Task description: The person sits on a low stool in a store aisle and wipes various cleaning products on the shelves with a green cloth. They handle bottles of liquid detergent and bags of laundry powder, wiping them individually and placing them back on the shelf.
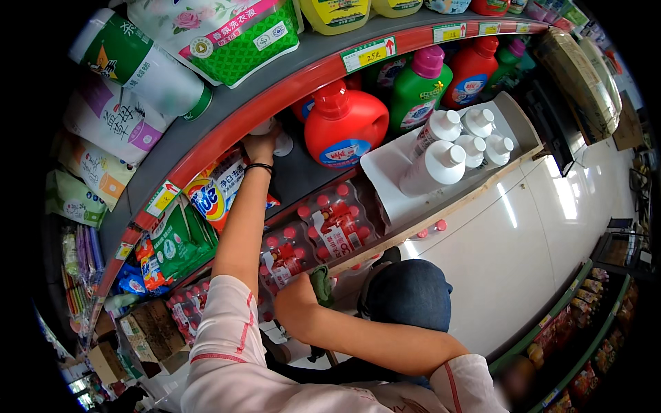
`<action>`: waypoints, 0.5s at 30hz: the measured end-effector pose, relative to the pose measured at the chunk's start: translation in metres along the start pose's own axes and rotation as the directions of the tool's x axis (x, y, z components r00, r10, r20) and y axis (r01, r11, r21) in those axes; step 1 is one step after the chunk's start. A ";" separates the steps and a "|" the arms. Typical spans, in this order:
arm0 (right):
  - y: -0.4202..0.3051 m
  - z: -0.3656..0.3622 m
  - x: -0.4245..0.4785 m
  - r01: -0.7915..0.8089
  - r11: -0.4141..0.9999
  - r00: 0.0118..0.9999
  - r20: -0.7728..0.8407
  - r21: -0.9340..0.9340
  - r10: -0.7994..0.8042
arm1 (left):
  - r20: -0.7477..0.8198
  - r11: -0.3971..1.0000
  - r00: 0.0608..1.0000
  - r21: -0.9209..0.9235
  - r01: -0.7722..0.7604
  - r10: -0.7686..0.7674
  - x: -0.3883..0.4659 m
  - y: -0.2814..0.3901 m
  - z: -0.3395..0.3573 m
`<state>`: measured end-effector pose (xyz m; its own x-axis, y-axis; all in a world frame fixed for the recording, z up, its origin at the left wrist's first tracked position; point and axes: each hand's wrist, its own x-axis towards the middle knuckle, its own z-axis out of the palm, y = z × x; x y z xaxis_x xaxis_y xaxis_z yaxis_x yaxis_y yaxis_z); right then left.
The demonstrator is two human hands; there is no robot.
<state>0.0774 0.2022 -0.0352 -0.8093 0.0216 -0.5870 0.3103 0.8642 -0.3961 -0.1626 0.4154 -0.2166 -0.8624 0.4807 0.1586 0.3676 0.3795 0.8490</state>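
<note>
My left hand, with a black band at its wrist, reaches under the upper shelf's red edge. It grips a white bottle, partly hidden by fingers and shelf; another white item stands beside it on the dark lower shelf. Lower down, my right hand is bent around a green cloth close to the wooden board; its fingers are mostly hidden. Right of the left hand stands a red detergent jug. Several white bottles stand in a white open carton.
Tide detergent bags lie left of my left forearm. Shrink-wrapped red-capped bottles sit below the shelf. A green jug stands behind the carton. My denim-covered knee is near the board. Above, the red shelf edge overhangs.
</note>
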 end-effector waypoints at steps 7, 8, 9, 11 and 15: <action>-0.002 0.002 0.003 -0.006 1.000 1.000 -0.004 -0.007 0.006 | 0.288 0.987 0.954 -0.158 -0.040 0.084 0.008 -0.031 -0.013; -0.006 0.003 0.003 0.013 1.000 1.000 -0.008 -0.013 -0.013 | 0.278 0.989 0.954 -0.119 -0.082 0.113 0.014 -0.042 -0.019; -0.008 0.004 0.003 0.028 0.999 1.000 -0.009 -0.018 -0.028 | 0.273 0.989 0.951 -0.083 -0.123 0.142 0.018 -0.050 -0.023; 0.004 0.004 0.006 -0.004 1.000 1.000 -0.008 0.000 0.004 | 0.098 0.984 0.989 0.133 -0.121 0.109 -0.012 -0.005 0.001; 0.000 0.006 0.006 0.032 0.999 0.999 -0.017 -0.025 -0.032 | -0.206 0.970 0.971 0.181 0.163 -0.124 -0.025 0.007 0.019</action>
<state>0.0755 0.1993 -0.0431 -0.8274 0.0023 -0.5617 0.2720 0.8766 -0.3970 -0.1321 0.4210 -0.2237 -0.9546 0.2561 0.1523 0.2791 0.5890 0.7584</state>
